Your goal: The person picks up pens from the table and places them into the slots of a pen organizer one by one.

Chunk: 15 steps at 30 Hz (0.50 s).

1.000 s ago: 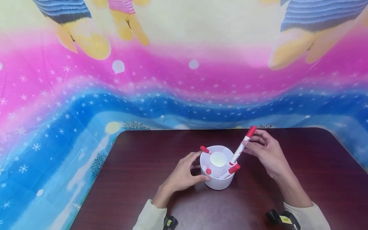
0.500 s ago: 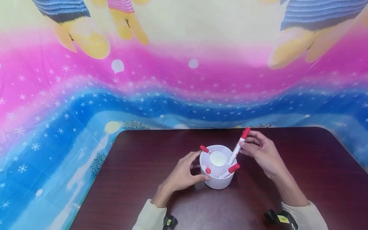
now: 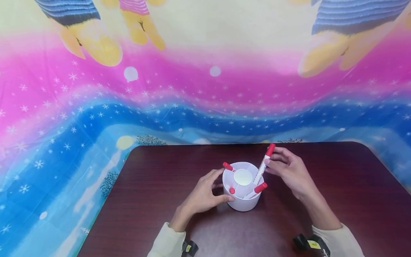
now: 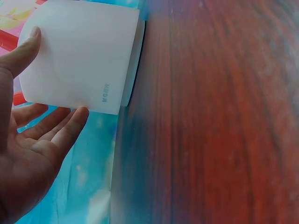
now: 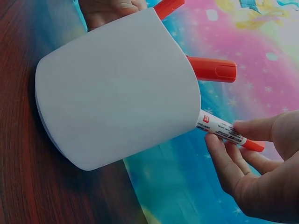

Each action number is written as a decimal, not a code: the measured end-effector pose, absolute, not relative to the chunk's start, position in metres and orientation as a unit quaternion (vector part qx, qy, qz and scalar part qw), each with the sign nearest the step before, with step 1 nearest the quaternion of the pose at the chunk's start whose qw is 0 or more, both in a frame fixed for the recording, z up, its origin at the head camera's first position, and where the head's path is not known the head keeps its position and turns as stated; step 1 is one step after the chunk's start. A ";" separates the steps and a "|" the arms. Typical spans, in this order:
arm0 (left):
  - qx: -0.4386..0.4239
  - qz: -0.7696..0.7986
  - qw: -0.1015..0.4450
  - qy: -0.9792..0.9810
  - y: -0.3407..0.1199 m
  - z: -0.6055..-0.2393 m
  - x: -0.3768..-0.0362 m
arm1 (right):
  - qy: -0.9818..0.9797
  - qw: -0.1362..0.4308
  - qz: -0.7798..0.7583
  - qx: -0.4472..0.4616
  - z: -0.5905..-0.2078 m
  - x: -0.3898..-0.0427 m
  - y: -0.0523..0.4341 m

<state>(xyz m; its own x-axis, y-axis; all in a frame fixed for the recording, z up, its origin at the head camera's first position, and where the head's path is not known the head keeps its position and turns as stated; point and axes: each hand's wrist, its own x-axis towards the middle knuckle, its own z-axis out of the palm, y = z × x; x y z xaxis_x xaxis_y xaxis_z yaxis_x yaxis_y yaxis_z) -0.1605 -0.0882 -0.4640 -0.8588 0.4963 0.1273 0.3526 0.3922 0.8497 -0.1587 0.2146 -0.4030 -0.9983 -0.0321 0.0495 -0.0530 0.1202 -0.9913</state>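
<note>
Steadying the white pen holder (image 3: 241,200) near the table's (image 3: 337,185) front middle, the left hand (image 3: 201,195) cups its side, thumb on the front wall and fingers curved loosely round. Just beyond, the right hand (image 3: 289,171) pinches a red-capped marker (image 3: 264,164) standing tilted in a right-side compartment, beside three others. Let go at that lean, it could tip over the rim; a nudge from either hand might topple the light holder. Behind hangs a bright patterned cloth (image 3: 96,107).
</note>
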 end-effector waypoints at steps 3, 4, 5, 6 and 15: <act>0.256 0.486 0.073 0.832 -0.088 -0.464 -0.161 | -0.755 0.008 0.656 0.025 -0.404 -0.158 0.214; 0.255 0.486 0.073 0.833 -0.088 -0.464 -0.161 | -0.756 0.008 0.654 0.024 -0.404 -0.158 0.214; 0.255 0.485 0.072 0.833 -0.088 -0.464 -0.161 | -0.757 0.008 0.653 0.023 -0.404 -0.158 0.213; 0.254 0.485 0.073 0.834 -0.088 -0.464 -0.161 | -0.757 0.008 0.653 0.022 -0.404 -0.158 0.213; 0.256 0.492 0.076 0.829 -0.088 -0.464 -0.161 | -0.758 0.012 0.652 0.026 -0.406 -0.158 0.208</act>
<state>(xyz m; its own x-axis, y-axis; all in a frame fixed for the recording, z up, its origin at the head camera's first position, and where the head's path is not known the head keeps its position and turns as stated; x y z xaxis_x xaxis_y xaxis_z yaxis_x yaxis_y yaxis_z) -0.1606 -0.0879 -0.4642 -0.8571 0.4994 0.1267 0.3503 0.3845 0.8541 -0.1582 0.2076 -0.4055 -0.9984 -0.0231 0.0516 -0.0545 0.1483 -0.9874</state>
